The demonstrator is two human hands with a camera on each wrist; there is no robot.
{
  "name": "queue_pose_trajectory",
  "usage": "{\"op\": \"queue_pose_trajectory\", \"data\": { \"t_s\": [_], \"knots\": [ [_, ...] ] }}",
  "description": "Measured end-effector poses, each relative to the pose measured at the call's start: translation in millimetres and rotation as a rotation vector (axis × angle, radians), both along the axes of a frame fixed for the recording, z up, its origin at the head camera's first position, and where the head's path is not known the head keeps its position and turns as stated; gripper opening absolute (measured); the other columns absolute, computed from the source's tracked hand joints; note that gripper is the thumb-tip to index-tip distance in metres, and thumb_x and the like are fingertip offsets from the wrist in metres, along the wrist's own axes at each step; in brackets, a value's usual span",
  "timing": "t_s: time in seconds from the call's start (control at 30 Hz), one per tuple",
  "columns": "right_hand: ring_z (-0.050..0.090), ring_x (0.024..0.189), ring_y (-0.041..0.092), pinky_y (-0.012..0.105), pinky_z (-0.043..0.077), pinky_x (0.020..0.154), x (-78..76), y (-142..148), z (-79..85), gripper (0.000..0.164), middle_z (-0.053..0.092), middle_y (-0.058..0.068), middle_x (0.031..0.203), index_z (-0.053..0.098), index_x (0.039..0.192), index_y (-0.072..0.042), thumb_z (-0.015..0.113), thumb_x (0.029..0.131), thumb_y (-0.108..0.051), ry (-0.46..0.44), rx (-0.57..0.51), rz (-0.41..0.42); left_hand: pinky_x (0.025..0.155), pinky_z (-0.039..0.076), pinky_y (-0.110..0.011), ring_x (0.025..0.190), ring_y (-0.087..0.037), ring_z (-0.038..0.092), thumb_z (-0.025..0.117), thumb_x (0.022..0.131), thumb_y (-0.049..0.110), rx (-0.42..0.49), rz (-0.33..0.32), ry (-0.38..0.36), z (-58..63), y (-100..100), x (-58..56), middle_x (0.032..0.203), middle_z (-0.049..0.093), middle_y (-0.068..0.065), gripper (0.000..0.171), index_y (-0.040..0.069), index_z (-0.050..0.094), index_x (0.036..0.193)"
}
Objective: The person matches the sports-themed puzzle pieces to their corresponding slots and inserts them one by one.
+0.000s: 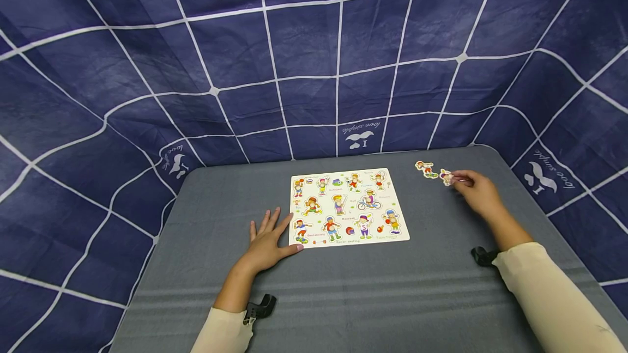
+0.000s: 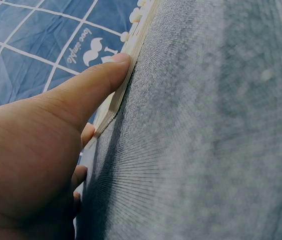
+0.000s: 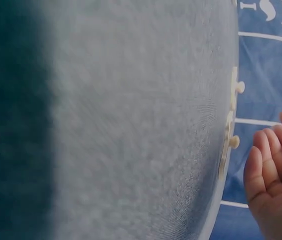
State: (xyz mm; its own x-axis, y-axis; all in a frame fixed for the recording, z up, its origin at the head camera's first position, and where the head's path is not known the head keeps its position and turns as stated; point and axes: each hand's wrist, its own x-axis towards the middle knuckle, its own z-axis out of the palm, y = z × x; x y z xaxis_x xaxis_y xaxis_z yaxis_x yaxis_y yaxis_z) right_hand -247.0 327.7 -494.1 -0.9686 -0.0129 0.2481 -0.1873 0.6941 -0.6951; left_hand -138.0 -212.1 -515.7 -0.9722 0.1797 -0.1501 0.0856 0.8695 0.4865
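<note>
A wooden peg puzzle board printed with children playing sports lies on the grey table. My left hand rests at its left side with fingers spread; the thumb presses on the board's near edge, and a fingertip touches the left edge. To the right lie two loose figure pieces, one puzzle piece further back and a second puzzle piece nearer. My right hand hovers beside the nearer one, overlapping it in the head view. In the right wrist view its loosely bent fingers are apart from the small knob.
The grey cloth-covered table meets a dark blue curtain with white grid lines at the back and sides. Black wrist mounts sit at both cuffs.
</note>
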Motion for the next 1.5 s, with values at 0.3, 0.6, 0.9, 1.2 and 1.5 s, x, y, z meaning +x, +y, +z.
{"op": "queue_pose_trajectory", "data": {
  "t_s": [0.3, 0.6, 0.9, 1.2, 1.5],
  "knots": [
    [0.041, 0.074, -0.025, 0.008, 0.038, 0.067, -12.0, 4.9, -0.4, 0.030, 0.070, 0.031, 0.110, 0.065, 0.122, 0.010, 0.059, 0.098, -0.007, -0.057, 0.086, 0.013, 0.120, -0.012, -0.069, 0.159, -0.036, -0.003, 0.069, 0.083, 0.069, 0.000, 0.001, 0.000, -1.0, 0.2, 0.1, 0.172, 0.008, -0.008, 0.095, 0.032, 0.028, 0.161],
    [0.054, 0.076, 0.003, 0.026, 0.042, 0.068, -25.3, 10.0, -3.4, 0.026, 0.071, 0.025, 0.098, 0.068, 0.116, 0.006, 0.061, 0.096, -0.008, -0.122, 0.191, 0.011, 0.120, -0.012, -0.069, 0.160, -0.035, -0.003, 0.069, 0.083, 0.070, -0.004, 0.001, 0.002, -1.9, 0.1, -0.2, 0.172, 0.009, -0.007, 0.095, 0.033, 0.028, 0.161],
    [0.056, 0.077, 0.013, 0.031, 0.042, 0.070, -28.4, 12.1, -3.0, 0.023, 0.070, 0.025, 0.097, 0.069, 0.111, 0.008, 0.061, 0.095, -0.007, -0.172, 0.216, 0.035, 0.120, -0.012, -0.069, 0.160, -0.036, -0.003, 0.069, 0.083, 0.069, -0.001, 0.002, -0.002, -2.0, 0.7, -1.1, 0.172, 0.009, -0.008, 0.095, 0.033, 0.029, 0.161],
    [0.053, 0.073, 0.009, 0.030, 0.040, 0.068, -29.2, 13.8, -4.5, 0.021, 0.070, 0.021, 0.092, 0.070, 0.108, 0.007, 0.063, 0.095, -0.008, -0.181, 0.217, 0.026, 0.120, -0.012, -0.069, 0.159, -0.036, -0.003, 0.069, 0.083, 0.069, 0.003, 0.002, -0.002, -1.6, 1.0, -0.8, 0.172, 0.009, -0.008, 0.095, 0.032, 0.029, 0.161],
    [0.050, 0.070, 0.002, 0.025, 0.039, 0.066, -29.1, 12.3, -2.7, 0.021, 0.070, 0.022, 0.093, 0.070, 0.108, 0.007, 0.063, 0.095, -0.008, -0.176, 0.201, 0.043, 0.120, -0.012, -0.069, 0.160, -0.035, -0.003, 0.069, 0.083, 0.069, 0.002, 0.003, -0.001, -0.8, 0.2, 0.2, 0.172, 0.009, -0.008, 0.095, 0.032, 0.028, 0.161]
  ]
}}
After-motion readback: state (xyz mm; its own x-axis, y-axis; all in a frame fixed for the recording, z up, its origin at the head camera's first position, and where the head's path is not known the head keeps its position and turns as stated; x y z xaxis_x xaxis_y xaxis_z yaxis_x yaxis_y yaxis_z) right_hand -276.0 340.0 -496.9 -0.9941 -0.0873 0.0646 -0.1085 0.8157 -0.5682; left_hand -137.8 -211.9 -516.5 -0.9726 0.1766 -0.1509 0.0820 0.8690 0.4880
